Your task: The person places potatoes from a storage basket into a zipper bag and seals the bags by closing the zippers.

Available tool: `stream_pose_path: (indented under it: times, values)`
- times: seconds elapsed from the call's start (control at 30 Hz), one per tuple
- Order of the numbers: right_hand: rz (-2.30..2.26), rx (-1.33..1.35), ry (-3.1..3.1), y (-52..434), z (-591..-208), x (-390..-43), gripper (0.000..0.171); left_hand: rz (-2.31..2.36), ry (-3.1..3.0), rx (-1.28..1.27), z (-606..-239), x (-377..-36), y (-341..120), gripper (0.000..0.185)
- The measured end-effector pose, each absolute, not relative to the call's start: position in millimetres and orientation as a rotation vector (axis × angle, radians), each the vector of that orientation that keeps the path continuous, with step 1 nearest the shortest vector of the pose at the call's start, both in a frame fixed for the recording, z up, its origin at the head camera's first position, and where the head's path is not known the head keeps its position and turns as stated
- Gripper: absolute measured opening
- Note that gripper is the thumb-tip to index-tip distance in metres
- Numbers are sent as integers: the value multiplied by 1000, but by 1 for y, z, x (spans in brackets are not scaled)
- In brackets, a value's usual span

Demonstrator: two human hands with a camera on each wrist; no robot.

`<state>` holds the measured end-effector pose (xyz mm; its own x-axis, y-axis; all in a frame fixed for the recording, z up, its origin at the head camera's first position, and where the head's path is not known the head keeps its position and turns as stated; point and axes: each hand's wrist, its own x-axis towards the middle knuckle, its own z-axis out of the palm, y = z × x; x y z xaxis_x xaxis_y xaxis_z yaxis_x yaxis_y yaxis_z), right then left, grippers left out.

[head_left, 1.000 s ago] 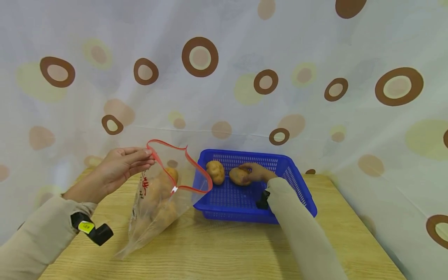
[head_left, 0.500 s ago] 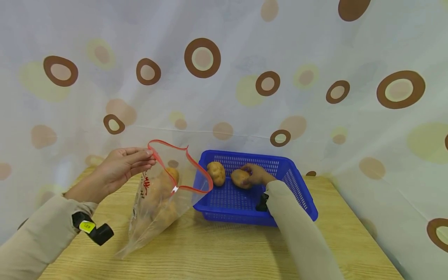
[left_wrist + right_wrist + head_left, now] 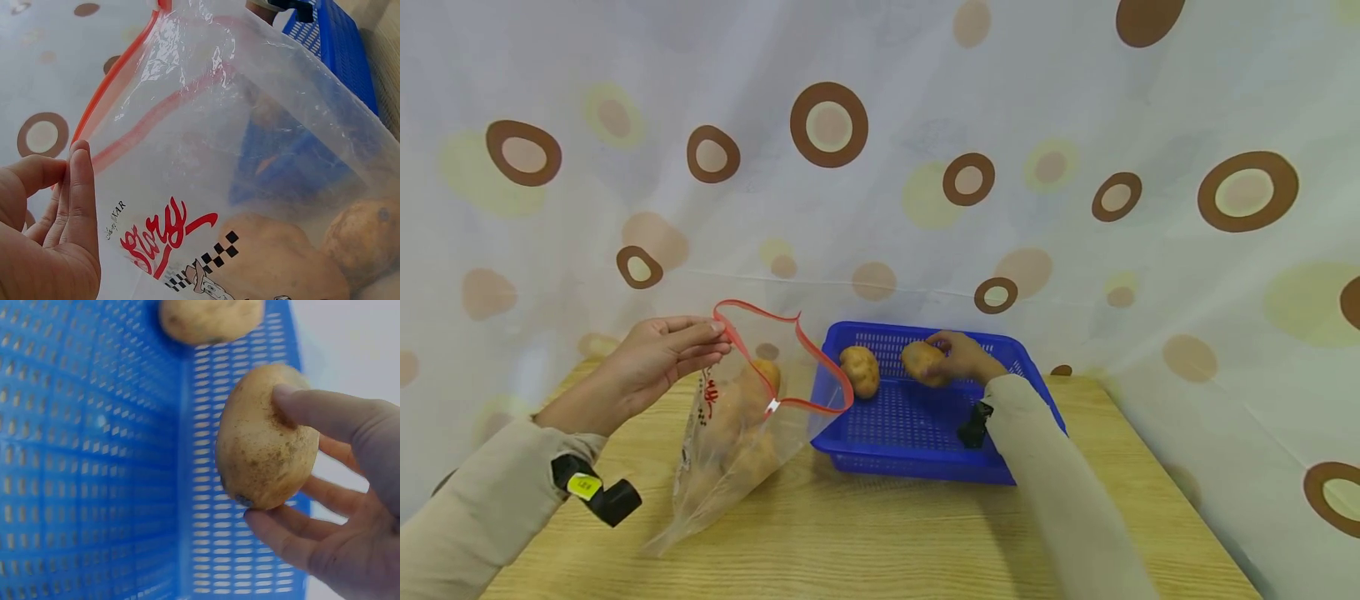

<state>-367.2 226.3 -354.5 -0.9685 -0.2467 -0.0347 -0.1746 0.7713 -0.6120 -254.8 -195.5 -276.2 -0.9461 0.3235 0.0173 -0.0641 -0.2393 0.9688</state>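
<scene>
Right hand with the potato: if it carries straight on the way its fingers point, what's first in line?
Probably the other potato in the blue basket. The right hand grips its potato pointing left toward it, with the open bag beyond. Depth is uncertain.

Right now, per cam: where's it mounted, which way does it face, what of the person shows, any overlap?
Head: on the head, looking forward and down at the table; shows both sleeves, left hand and right hand.
Left wrist: faces the clear bag; shows fingers at its red rim.
Right wrist: faces into the blue basket; shows fingers round a potato.
Shared: the held potato and the basket potato show in the head and right wrist views.
</scene>
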Motion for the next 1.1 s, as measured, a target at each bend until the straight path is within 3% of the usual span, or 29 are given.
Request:
stream_pose_path:
  times: [0.57,1.1]
  values:
    - [-1514,-209,2552,226,-299,-337,66,2248,1781,299,-278,-254,-195,7]
    - [-1685,-424,2504,184,-263,-290,61,2244,1778,294,-277,-254,-191,5]
